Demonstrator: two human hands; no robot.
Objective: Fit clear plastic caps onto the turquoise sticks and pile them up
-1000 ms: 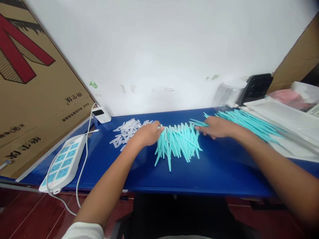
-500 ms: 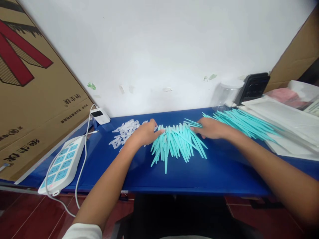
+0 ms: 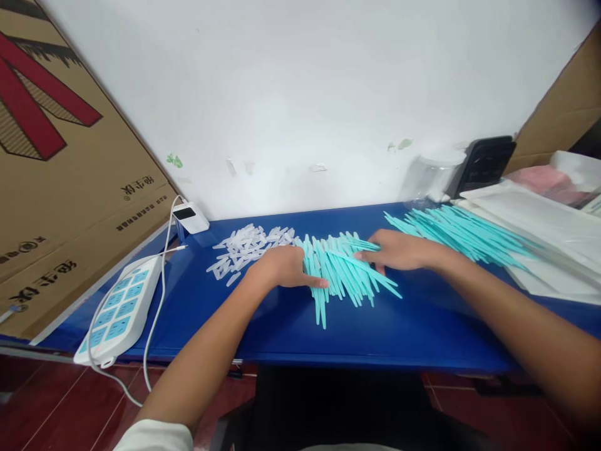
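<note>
The left hand point(image 3: 287, 266) extends forward, half open, thumb across the left end of the central teal stick pile point(image 3: 342, 272); the right hand point(image 3: 397, 247), fingers curled, pinches teal sticks point(image 3: 368, 245) at the far right.

Your sticks point(image 3: 346, 273) look like smooth plastic, your surface point(image 3: 399, 335) smooth and glossy, the box point(image 3: 89, 181) matt cardboard, the power strip point(image 3: 147, 283) plastic.
</note>
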